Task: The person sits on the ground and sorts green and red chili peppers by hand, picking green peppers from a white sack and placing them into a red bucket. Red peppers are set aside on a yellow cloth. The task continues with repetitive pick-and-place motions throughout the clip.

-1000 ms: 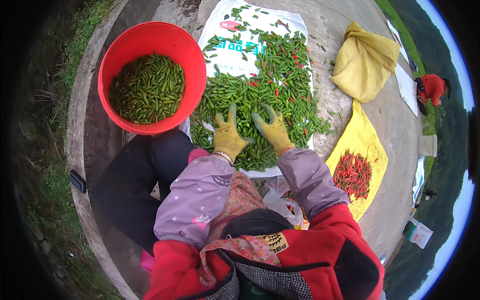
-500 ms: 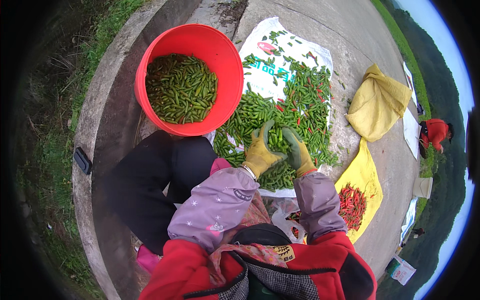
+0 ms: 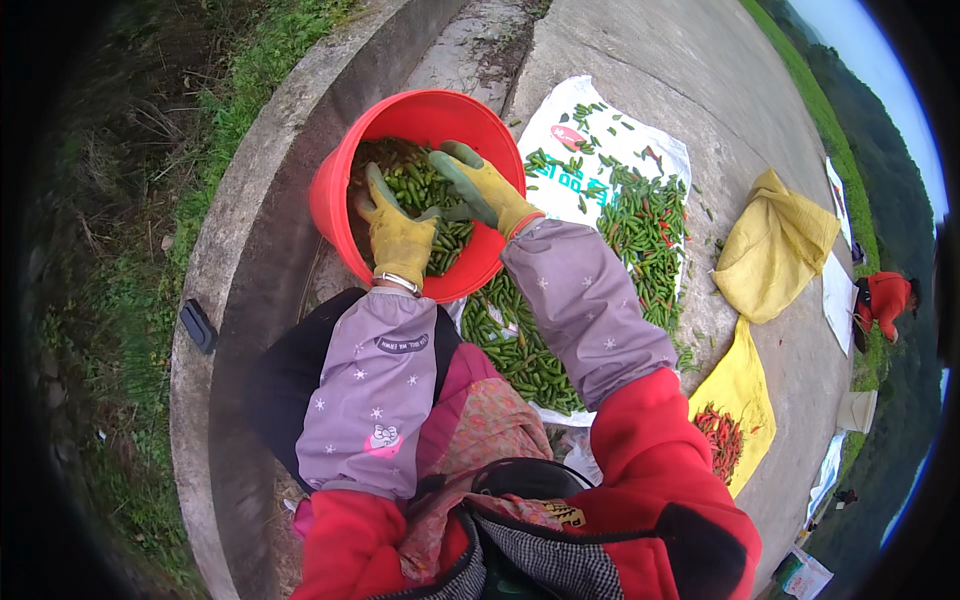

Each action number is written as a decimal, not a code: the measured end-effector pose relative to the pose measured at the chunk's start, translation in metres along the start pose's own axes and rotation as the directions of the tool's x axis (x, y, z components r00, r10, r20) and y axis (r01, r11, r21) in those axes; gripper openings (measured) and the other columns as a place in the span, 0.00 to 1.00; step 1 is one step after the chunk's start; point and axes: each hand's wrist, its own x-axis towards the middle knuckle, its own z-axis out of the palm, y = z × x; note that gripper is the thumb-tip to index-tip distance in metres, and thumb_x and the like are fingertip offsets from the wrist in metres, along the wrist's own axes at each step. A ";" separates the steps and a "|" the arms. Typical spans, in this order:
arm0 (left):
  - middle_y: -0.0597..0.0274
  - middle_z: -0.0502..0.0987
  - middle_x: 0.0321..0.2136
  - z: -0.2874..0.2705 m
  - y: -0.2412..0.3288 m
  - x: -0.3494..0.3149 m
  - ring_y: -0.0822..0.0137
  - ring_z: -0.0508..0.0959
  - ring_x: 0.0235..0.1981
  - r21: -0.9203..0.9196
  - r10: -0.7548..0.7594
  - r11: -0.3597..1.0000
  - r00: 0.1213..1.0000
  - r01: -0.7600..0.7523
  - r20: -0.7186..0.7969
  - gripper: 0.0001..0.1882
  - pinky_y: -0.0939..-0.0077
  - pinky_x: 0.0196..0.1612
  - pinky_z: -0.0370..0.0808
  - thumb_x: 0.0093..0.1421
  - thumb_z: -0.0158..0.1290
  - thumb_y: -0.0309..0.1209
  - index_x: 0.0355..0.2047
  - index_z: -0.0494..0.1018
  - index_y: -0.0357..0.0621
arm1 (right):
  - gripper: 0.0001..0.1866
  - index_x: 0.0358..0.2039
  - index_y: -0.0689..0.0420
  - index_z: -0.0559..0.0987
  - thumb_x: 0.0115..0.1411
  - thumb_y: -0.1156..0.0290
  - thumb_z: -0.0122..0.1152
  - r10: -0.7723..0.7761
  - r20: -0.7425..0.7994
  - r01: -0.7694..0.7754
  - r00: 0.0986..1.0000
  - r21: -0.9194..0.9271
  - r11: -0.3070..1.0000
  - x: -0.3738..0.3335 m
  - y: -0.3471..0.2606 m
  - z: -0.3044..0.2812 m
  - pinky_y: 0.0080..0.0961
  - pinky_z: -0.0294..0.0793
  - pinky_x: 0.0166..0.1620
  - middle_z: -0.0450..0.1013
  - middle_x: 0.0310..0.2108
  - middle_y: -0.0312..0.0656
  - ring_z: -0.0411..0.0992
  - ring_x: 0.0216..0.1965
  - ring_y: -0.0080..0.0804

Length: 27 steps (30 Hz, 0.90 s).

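Both hands, in yellow gloves with green-coated fingers, are inside the mouth of a red bucket [image 3: 345,215]. My left hand [image 3: 400,232] is over the near side with thumb and fingers spread, holding nothing that I can see. My right hand [image 3: 480,188] reaches in across the right rim, fingers stretched out and apart from the left hand. Green chili peppers [image 3: 415,187] lie in the bucket below and between the hands. More green chilies [image 3: 530,365], with a few red ones among them, cover much of a white printed sheet [image 3: 545,125] right of the bucket.
A yellow sack [image 3: 778,245] lies on the concrete at right, near a yellow cloth [image 3: 735,375] bearing red chilies [image 3: 720,440]. A low concrete curb [image 3: 215,265] with a small dark case [image 3: 197,326] runs along the left. Another person in red [image 3: 885,303] bends far right.
Both hands have moved left from the pile on the white sheet into the bucket. Their cupped hold on a bunch of green chilies has opened, and the hands are apart.
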 end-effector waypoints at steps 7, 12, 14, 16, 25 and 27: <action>0.46 0.67 0.53 0.034 -0.016 -0.048 0.47 0.68 0.54 -0.158 0.316 0.946 0.916 -0.284 0.245 0.33 0.60 0.54 0.69 0.54 0.57 0.27 0.60 0.59 0.42 | 0.21 0.54 0.62 0.71 0.64 0.63 0.53 -0.202 -0.229 0.167 0.952 -0.161 0.973 -0.052 0.042 -0.095 0.22 0.77 0.35 0.72 0.43 0.38 0.73 0.35 0.24; 0.47 0.61 0.59 0.100 -0.002 -0.098 0.48 0.60 0.62 0.121 0.311 0.843 0.657 -0.525 0.686 0.48 0.59 0.63 0.60 0.46 0.65 0.45 0.64 0.55 0.46 | 0.21 0.50 0.53 0.76 0.59 0.57 0.56 -0.255 -0.569 -0.373 0.782 -0.754 0.540 -0.094 0.099 -0.178 0.36 0.72 0.48 0.75 0.43 0.50 0.75 0.41 0.49; 0.47 0.56 0.61 0.119 -0.003 -0.102 0.45 0.57 0.63 0.194 0.295 0.772 0.612 -0.606 0.734 0.52 0.55 0.64 0.57 0.45 0.66 0.48 0.65 0.52 0.48 | 0.21 0.50 0.48 0.76 0.60 0.53 0.53 -0.236 -0.451 -0.318 0.861 -0.838 0.444 -0.105 0.114 -0.187 0.38 0.68 0.53 0.74 0.47 0.46 0.71 0.49 0.49; 0.47 0.51 0.64 0.131 -0.007 -0.102 0.43 0.52 0.65 0.261 0.195 0.753 0.584 -0.604 0.788 0.56 0.48 0.66 0.50 0.42 0.66 0.53 0.66 0.50 0.48 | 0.19 0.49 0.42 0.76 0.61 0.51 0.50 -0.256 -0.301 -0.237 0.918 -0.938 0.255 -0.109 0.126 -0.183 0.39 0.66 0.54 0.72 0.49 0.41 0.68 0.51 0.48; 0.51 0.59 0.58 0.121 -0.029 -0.141 0.49 0.56 0.62 0.136 0.316 0.765 0.552 -0.629 0.772 0.53 0.48 0.64 0.49 0.38 0.68 0.51 0.63 0.57 0.48 | 0.20 0.48 0.47 0.77 0.60 0.53 0.53 -0.271 -0.154 -0.076 0.950 -0.958 0.277 -0.148 0.138 -0.153 0.43 0.64 0.56 0.71 0.49 0.45 0.66 0.53 0.49; 0.51 0.59 0.58 0.107 -0.032 -0.146 0.49 0.56 0.62 0.088 0.333 0.771 0.517 -0.631 0.789 0.54 0.49 0.64 0.50 0.37 0.69 0.50 0.63 0.57 0.49 | 0.19 0.48 0.48 0.76 0.60 0.54 0.54 -0.315 -0.061 0.082 0.947 -0.903 0.422 -0.178 0.126 -0.159 0.41 0.66 0.54 0.71 0.48 0.45 0.68 0.51 0.48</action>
